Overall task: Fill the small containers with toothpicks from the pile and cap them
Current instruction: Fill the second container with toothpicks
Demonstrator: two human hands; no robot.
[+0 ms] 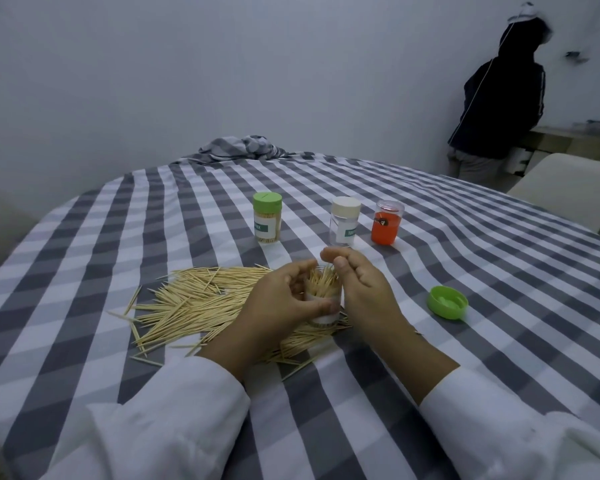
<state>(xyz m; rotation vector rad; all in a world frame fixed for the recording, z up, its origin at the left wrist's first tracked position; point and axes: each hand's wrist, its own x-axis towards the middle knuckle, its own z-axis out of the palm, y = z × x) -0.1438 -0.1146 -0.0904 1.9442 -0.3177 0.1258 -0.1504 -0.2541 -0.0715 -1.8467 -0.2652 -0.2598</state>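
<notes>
Nearest me, both white sleeves come in over the gray-and-white checked tablecloth. My left hand wraps around the open clear container, fingers curled on its far side and thumb across the white label, holding it upright on the edge of the toothpick pile. The container is packed with toothpicks standing on end, tips poking above the rim. My right hand sits just beside it on the right, fingers curled over the mouth, fingertips at the toothpick tips; I can't tell if it pinches any.

The pile spreads left of and under the container, with strays scattered toward me. A loose green cap lies open side up to the right, well apart from the hands.

Further back stand three containers in a row: a green-capped one full of toothpicks at left, a cream-capped clear one in the middle just behind my right hand, and an orange one with a clear lid beside it.

Beyond, bunched cloth lies at the table's far edge, and a person in a dark hooded jacket stands at the wall, far right.
</notes>
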